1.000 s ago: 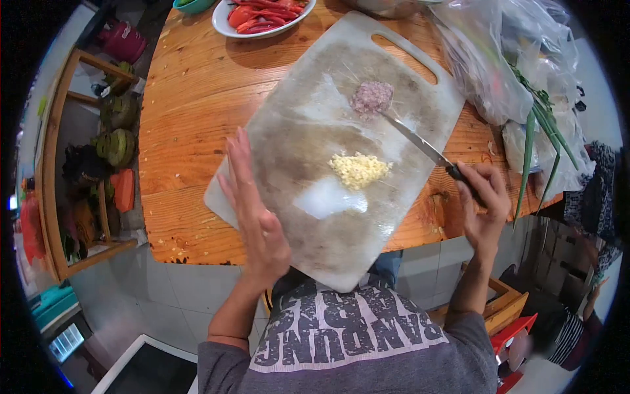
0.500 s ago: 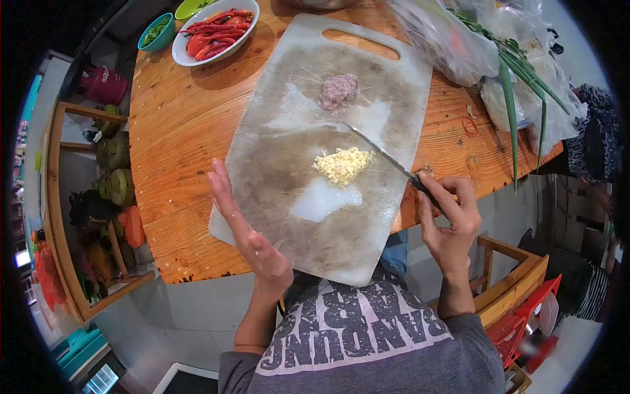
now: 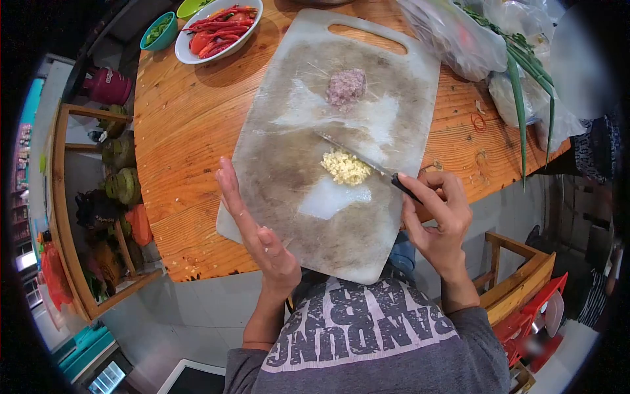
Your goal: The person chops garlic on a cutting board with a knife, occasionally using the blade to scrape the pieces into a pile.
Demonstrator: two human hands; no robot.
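Note:
A worn white cutting board lies on the wooden table. My right hand grips the black handle of a knife, whose blade lies along the upper right side of a pile of minced pale-yellow garlic. Farther up the board sits a mound of finely chopped purplish shallot or onion. My left hand is held upright at the board's left edge, fingers stretched and holding nothing. Its palm faces the board.
A white bowl of red chilies and tomatoes stands at the back left, beside a teal bowl of chopped greens. Plastic bags and green onions lie at the right. A wooden shelf stands left of the table.
The knife blade has moved left and down, from above the garlic's right side to close along the pile. My left hand stays open by the board; the whole view has shifted slightly.

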